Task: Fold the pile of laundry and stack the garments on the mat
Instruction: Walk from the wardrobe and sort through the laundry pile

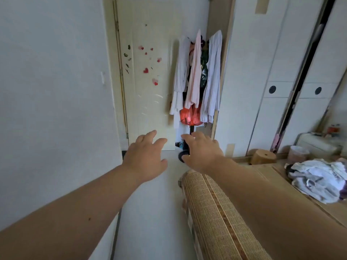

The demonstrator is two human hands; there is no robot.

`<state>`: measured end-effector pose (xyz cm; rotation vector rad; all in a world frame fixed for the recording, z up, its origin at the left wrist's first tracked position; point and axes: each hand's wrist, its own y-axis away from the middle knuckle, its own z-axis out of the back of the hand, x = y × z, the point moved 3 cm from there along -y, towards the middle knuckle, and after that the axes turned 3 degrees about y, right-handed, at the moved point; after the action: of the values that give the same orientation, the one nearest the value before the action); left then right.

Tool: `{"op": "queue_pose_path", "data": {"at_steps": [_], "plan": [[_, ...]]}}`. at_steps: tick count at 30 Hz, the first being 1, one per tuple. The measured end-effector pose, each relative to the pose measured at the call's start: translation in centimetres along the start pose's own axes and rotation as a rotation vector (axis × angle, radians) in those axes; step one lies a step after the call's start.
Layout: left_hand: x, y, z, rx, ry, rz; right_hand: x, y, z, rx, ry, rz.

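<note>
A crumpled pile of white and grey laundry (pixel 319 179) lies at the right edge on a wooden platform (pixel 281 171). A rolled bamboo mat (pixel 212 214) runs from the lower middle toward the bottom, partly under my right forearm. My left hand (pixel 145 158) and my right hand (pixel 201 151) are both stretched forward in the air above the floor, fingers loosely spread, holding nothing. Both hands are well to the left of the laundry pile and touch neither it nor the mat.
A cream door (pixel 148 81) with heart stickers stands straight ahead. A coat rack (pixel 197 81) hung with clothes and a red bag stands beside it. White wardrobe doors (pixel 272 72) fill the right. A wooden stump (pixel 263 156) and a container (pixel 298 153) sit on the platform.
</note>
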<state>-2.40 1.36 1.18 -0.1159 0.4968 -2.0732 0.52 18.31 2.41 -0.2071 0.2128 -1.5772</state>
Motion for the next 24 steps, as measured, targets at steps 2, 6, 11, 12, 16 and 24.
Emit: {"op": "queue_pose_path", "data": {"at_steps": [2, 6, 11, 12, 16, 24], "plan": [[0.2, -1.7, -2.0, 0.029, -0.003, 0.019, -0.5, -1.4, -1.9, 0.042, 0.036, -0.002], [0.4, -5.9, -7.4, 0.11, -0.005, 0.025, -3.3, -5.1, -7.3, 0.136, 0.066, 0.018], [1.1, -13.2, -12.3, 0.162, -0.001, 0.051, -7.1, -11.9, -11.2, 0.196, 0.029, 0.037], [1.2, -14.6, -13.1, 0.17, 0.008, 0.061, -7.9, -13.5, -11.7, 0.201, 0.022, 0.041], [2.8, -19.8, -15.4, 0.174, 0.019, 0.124, -10.4, -19.8, -12.5, 0.169, 0.015, 0.034], [8.6, -30.0, -18.6, 0.157, 0.039, 0.168, -13.0, -31.7, -15.6, 0.176, -0.02, -0.015]]}}
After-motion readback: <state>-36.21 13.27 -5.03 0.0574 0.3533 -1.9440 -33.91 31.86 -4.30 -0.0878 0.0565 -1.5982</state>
